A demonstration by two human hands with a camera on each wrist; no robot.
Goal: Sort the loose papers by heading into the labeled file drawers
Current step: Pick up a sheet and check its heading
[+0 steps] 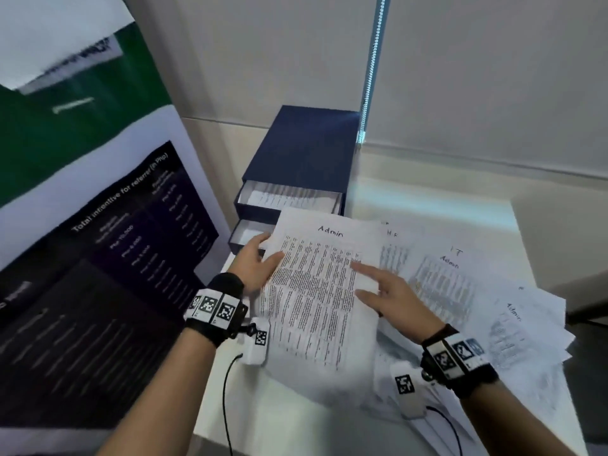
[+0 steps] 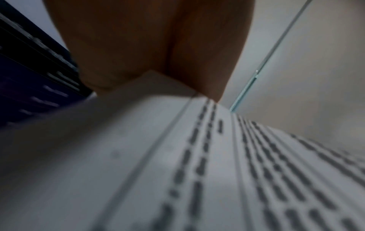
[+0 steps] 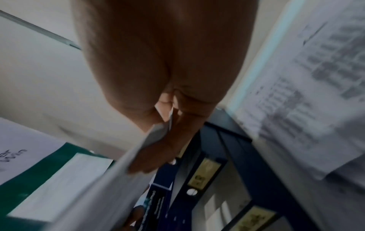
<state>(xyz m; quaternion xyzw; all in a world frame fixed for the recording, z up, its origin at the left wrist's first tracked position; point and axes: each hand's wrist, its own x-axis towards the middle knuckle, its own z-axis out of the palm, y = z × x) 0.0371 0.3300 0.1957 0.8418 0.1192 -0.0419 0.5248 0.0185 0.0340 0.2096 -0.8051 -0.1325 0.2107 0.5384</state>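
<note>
From the head view, the left hand [image 1: 255, 263] grips the left edge of a sheet headed "Admin" [image 1: 316, 291], thumb on top and fingers underneath, holding it lifted in front of the blue drawer box [image 1: 302, 153]. The right hand [image 1: 391, 292] has its fingers extended over the sheet's right side; whether they pinch the edge cannot be told here. Two drawers [image 1: 289, 199] stand pulled out, the upper holding paper. Several loose papers [image 1: 460, 284] lie fanned on the white table [image 1: 296, 422], with headings "HR", "IT" and two more "Admin" legible. The left wrist view shows the palm above the blurred printed sheet [image 2: 197, 156]. In the right wrist view, the fingers [image 3: 158, 157] pinch the sheet's edge [image 3: 122, 171]; two yellowish labels [image 3: 205, 171] show on the drawer fronts.
</note>
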